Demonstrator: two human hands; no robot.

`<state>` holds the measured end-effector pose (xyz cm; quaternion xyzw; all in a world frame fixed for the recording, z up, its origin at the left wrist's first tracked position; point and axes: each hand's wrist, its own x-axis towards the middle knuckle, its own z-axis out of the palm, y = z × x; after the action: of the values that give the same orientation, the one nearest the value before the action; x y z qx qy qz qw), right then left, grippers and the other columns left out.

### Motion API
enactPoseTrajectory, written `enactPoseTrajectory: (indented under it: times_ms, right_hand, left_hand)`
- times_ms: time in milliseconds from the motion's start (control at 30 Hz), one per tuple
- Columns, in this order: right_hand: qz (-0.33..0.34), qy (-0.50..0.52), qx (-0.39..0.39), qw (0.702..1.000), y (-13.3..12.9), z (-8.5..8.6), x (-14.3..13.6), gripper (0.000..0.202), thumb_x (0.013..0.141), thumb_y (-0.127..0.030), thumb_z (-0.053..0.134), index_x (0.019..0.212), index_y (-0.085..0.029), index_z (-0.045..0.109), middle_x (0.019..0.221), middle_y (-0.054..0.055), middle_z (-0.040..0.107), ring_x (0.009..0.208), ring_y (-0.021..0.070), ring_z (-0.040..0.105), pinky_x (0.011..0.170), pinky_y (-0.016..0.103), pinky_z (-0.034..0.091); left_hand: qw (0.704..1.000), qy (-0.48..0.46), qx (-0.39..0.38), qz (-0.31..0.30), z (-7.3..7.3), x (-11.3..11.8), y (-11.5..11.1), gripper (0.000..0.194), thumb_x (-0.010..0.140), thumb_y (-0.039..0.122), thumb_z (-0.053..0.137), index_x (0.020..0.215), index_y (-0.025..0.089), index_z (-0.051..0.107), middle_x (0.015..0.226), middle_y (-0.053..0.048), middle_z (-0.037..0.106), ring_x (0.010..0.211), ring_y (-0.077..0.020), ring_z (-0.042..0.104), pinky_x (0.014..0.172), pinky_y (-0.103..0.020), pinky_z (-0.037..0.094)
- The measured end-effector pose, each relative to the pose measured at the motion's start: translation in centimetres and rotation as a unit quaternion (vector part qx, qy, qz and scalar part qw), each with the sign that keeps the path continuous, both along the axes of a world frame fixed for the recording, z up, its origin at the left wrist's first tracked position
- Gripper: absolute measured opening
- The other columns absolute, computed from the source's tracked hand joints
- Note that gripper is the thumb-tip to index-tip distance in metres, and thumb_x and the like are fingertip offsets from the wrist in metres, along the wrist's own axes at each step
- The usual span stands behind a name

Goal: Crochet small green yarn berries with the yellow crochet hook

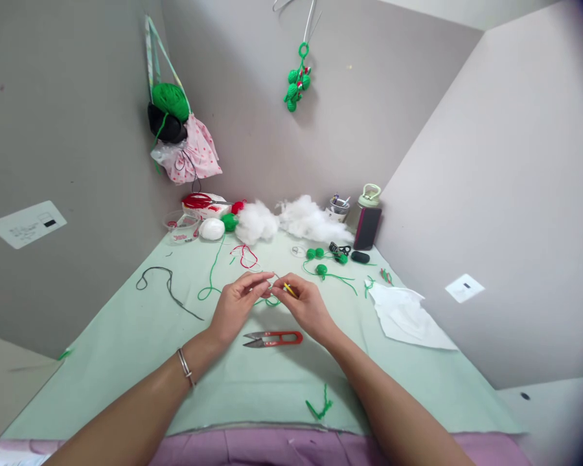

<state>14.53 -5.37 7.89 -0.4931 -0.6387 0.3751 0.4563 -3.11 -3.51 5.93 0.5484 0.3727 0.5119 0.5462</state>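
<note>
Over the middle of the table my right hand (307, 305) is closed on a crochet hook with a yellow handle (290, 290). Its tip meets the fingertips of my left hand (237, 301), which pinches green yarn (273, 302); the small piece between the fingers is mostly hidden. From there the strand loops across the cloth to a green yarn ball (230, 222). Just below both hands lie thread snips (273, 339) with an orange-red handle, blades pointing left. A short green yarn scrap (320, 404) is near the front edge.
White stuffing (257, 222), a white yarn ball (212, 228) and red-handled scissors (199, 200) stand along the back. Small green crocheted balls (321, 269) lie right of centre, beside white cloth (405, 314). Dark cord (170, 288) lies left. A phone (368, 228) leans against a bottle (369, 197).
</note>
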Motion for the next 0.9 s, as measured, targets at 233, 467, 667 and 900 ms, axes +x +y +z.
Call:
enactPoseTrajectory:
  times_ms: [233, 467, 667, 900]
  right_hand:
    - [0.004, 0.048, -0.015, 0.999, 0.0, 0.6, 0.7, 0.026, 0.091, -0.047, 0.065, 0.089, -0.022, 0.065, 0.107, 0.005, 0.072, 0.065, 0.0127, 0.042, 0.059, 0.028, 0.033]
    - [0.090, 0.046, -0.070, 0.992, 0.1, 0.7, 0.9, 0.022, 0.088, -0.040, 0.065, 0.080, -0.020, 0.067, 0.069, -0.002, 0.056, 0.060, 0.0119, 0.040, 0.056, 0.026, 0.032]
    - [0.060, 0.051, -0.048, 0.996, 0.1, 0.6, 0.8, 0.023, 0.091, -0.042, 0.061, 0.080, -0.021, 0.060, 0.062, -0.006, 0.046, 0.054, 0.0113, 0.029, 0.053, 0.027, 0.027]
    - [0.085, -0.011, 0.019, 0.996, -1.1, -0.1, -1.1, 0.014, 0.088, -0.033, 0.067, 0.080, -0.022, 0.065, 0.084, 0.001, 0.062, 0.070, 0.0149, 0.046, 0.066, 0.030, 0.035]
  left_hand:
    - [0.995, -0.020, -0.053, -0.077, 0.4, -0.4, 0.4, 0.042, 0.093, 0.055, 0.065, 0.078, 0.017, 0.073, 0.073, -0.001, 0.062, 0.065, -0.0139, 0.058, 0.067, -0.027, 0.049]
    - [0.991, -0.033, -0.073, -0.111, 1.1, -0.5, 0.2, 0.044, 0.089, 0.060, 0.066, 0.076, 0.018, 0.070, 0.074, -0.002, 0.063, 0.066, -0.0153, 0.057, 0.067, -0.029, 0.049]
    - [0.997, 0.000, -0.045, -0.058, 0.8, -0.2, 0.1, 0.036, 0.086, 0.051, 0.075, 0.069, 0.019, 0.077, 0.077, -0.003, 0.067, 0.077, -0.0185, 0.058, 0.081, -0.031, 0.046]
    - [0.994, -0.059, -0.086, -0.034, -0.2, 0.4, 0.1, 0.034, 0.082, 0.050, 0.077, 0.094, 0.019, 0.084, 0.095, -0.008, 0.078, 0.094, -0.0238, 0.068, 0.091, -0.037, 0.053]
